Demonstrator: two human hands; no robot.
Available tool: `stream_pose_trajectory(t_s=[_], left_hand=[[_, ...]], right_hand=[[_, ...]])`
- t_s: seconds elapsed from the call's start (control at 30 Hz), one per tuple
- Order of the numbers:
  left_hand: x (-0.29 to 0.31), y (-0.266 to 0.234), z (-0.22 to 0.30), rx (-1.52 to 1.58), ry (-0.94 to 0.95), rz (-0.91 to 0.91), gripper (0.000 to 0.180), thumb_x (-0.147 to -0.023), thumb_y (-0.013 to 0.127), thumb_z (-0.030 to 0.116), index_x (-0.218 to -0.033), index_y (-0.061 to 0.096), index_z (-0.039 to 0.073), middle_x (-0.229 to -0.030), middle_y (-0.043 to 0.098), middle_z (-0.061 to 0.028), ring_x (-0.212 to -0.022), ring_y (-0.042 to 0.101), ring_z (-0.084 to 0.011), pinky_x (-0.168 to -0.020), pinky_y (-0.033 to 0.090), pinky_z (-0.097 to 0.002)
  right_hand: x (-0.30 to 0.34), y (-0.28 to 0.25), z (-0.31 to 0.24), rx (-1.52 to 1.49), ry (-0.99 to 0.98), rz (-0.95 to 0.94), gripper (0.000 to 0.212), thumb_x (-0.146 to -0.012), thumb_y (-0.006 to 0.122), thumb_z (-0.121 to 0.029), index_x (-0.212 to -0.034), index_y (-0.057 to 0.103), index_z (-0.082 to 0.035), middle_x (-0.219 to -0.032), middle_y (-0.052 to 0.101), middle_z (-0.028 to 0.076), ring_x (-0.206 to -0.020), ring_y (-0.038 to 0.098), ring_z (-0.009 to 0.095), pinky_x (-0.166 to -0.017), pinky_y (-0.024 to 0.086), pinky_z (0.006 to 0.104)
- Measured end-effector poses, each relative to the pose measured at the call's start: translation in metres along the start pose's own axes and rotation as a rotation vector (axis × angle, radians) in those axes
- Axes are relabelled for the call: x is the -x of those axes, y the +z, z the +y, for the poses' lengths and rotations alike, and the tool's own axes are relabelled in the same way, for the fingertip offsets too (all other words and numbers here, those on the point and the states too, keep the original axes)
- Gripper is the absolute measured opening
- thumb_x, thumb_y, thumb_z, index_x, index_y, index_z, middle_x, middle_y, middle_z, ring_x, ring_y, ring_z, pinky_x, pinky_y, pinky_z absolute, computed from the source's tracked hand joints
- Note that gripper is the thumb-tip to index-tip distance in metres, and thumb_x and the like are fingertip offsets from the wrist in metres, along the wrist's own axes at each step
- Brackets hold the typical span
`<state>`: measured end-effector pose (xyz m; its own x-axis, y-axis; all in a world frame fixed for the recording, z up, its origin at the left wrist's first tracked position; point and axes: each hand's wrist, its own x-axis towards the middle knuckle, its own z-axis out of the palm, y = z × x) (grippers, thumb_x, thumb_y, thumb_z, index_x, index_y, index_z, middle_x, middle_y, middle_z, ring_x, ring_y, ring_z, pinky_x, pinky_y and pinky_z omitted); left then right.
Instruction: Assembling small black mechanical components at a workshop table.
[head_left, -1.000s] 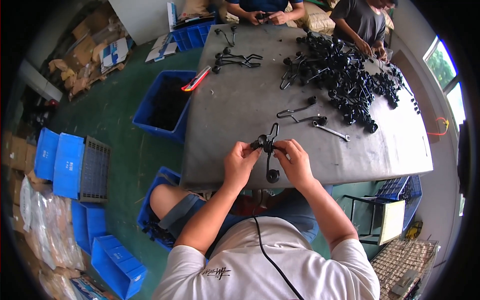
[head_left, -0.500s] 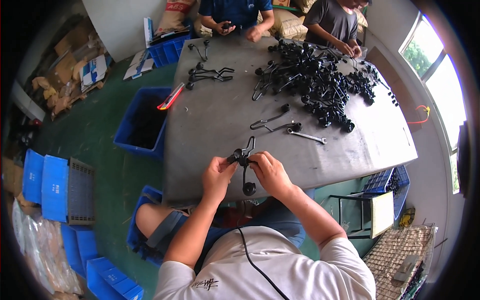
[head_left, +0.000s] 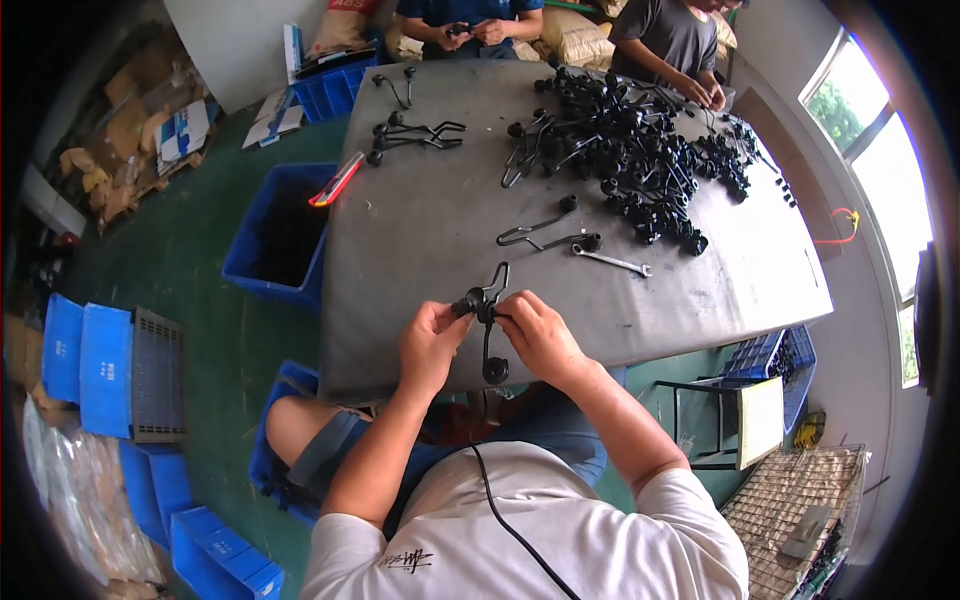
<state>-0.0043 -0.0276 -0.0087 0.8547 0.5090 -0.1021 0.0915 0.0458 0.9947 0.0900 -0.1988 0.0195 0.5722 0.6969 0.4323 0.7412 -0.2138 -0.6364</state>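
Pinched between left hand (head_left: 427, 345) and right hand (head_left: 542, 338): black wire-framed part (head_left: 486, 311), mid-frame. Grip looks much as a second ago, so handling seems ongoing; fingers may hide fine turning.

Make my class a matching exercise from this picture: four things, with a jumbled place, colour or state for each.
1. Wrench
2. Utility knife
3. Heap of black parts
4. Wearer's left hand and right hand

A. At the table's left edge
B. Holding a black wire part
C. Silver-coloured throughout
D. On the table's far right side

Pairs: 1-C, 2-A, 3-D, 4-B
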Motion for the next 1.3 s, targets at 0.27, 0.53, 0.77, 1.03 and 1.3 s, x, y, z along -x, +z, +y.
stream_pose_trajectory(t_s=[0.27, 0.53, 0.77, 1.03, 1.3], left_hand=[[0.002, -0.003, 0.003, 0.018, -0.02, 0.001, 0.021, -0.091, 0.077, 0.018, -0.097, 0.064, 0.003, -0.075, 0.063, 0.0036, -0.061, 0.05, -0.0016, -0.053, 0.039, -0.0199], [0.002, 0.001, -0.005, -0.018, 0.074, 0.008, 0.022, -0.09, 0.077, 0.018, -0.098, 0.063, 0.003, -0.078, 0.065, 0.0025, -0.063, 0.051, -0.0011, -0.054, 0.039, -0.0196], [0.004, 0.001, 0.002, 0.005, 0.02, 0.011, 0.023, -0.09, 0.078, 0.016, -0.099, 0.063, 0.001, -0.081, 0.067, 0.0018, -0.069, 0.054, -0.0004, -0.058, 0.042, -0.0183], [0.004, 0.0, -0.002, 0.008, 0.011, 0.016, 0.023, -0.09, 0.077, 0.014, -0.102, 0.063, 0.0, -0.088, 0.07, -0.0012, -0.077, 0.059, -0.0037, -0.07, 0.048, -0.0209], [0.004, 0.003, -0.003, -0.013, 0.021, 0.034, 0.025, -0.09, 0.078, 0.014, -0.103, 0.063, -0.001, -0.091, 0.07, -0.0024, -0.079, 0.061, -0.0046, -0.071, 0.049, -0.0215]], right_hand=[[-0.002, -0.001, -0.011, -0.005, 0.054, -0.003, 0.014, -0.091, 0.067, -0.003, -0.102, 0.058, -0.003, -0.092, 0.062, 0.015, -0.081, 0.064, 0.038, -0.071, 0.053, 0.0447], [0.006, 0.01, 0.005, 0.085, 0.157, -0.031, 0.015, -0.1, 0.06, -0.016, -0.096, 0.057, -0.002, -0.086, 0.061, 0.018, -0.078, 0.061, 0.041, -0.068, 0.05, 0.0455], [0.0, 0.01, -0.01, 0.111, 0.121, 0.042, 0.024, -0.103, 0.053, -0.023, -0.092, 0.055, -0.002, -0.084, 0.059, 0.017, -0.08, 0.06, 0.041, -0.075, 0.047, 0.0493], [-0.004, 0.013, -0.003, 0.118, 0.119, 0.083, 0.025, -0.101, 0.054, -0.024, -0.088, 0.053, -0.002, -0.078, 0.06, 0.019, -0.074, 0.059, 0.043, -0.068, 0.046, 0.0524], [-0.002, 0.012, -0.014, 0.116, 0.165, 0.128, 0.03, -0.104, 0.051, -0.028, -0.088, 0.053, -0.002, -0.08, 0.06, 0.022, -0.08, 0.061, 0.043, -0.07, 0.047, 0.0528]])
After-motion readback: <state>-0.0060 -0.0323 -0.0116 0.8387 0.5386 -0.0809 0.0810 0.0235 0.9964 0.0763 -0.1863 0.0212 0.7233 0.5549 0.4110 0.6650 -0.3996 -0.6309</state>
